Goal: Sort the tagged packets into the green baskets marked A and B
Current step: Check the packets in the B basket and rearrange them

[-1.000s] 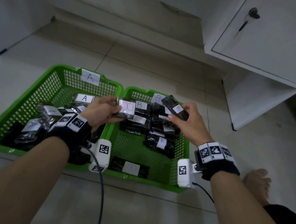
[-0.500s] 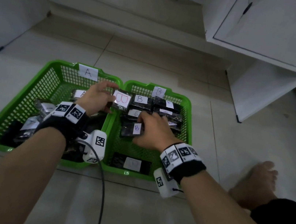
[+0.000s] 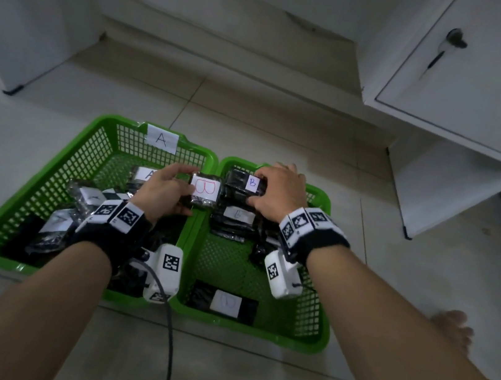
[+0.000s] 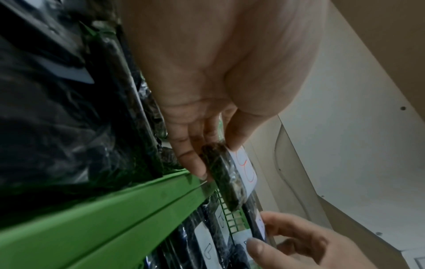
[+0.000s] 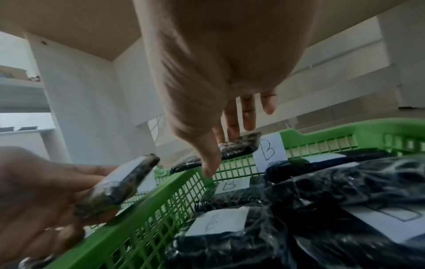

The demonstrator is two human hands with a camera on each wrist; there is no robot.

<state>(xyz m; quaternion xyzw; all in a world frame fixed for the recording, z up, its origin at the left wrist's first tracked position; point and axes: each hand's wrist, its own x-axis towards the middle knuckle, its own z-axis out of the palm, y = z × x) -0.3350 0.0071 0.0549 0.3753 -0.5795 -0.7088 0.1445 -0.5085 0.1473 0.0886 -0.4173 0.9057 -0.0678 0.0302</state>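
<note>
Two green baskets stand side by side on the floor: basket A (image 3: 102, 125) on the left, basket B (image 3: 318, 336) on the right, both holding black packets with white tags. My left hand (image 3: 185, 191) pinches a packet with a red B tag (image 3: 206, 193) (image 4: 227, 174) above the shared rims. My right hand (image 3: 267, 186) grips a packet with a blue B tag (image 3: 245, 184) (image 5: 239, 145) over the back of basket B, fingers on its far edge and thumb on the near one.
A white cabinet (image 3: 468, 92) with a key in its door stands at the back right. A bare foot (image 3: 449, 327) rests on the tiles right of basket B. A grey cable (image 3: 169, 340) runs from the left wrist camera. One packet (image 3: 222, 303) lies at basket B's front.
My right hand has moved from the middle of basket B to its back, gripping a B-tagged packet. My left hand has kept hold of the red-B packet over the rims.
</note>
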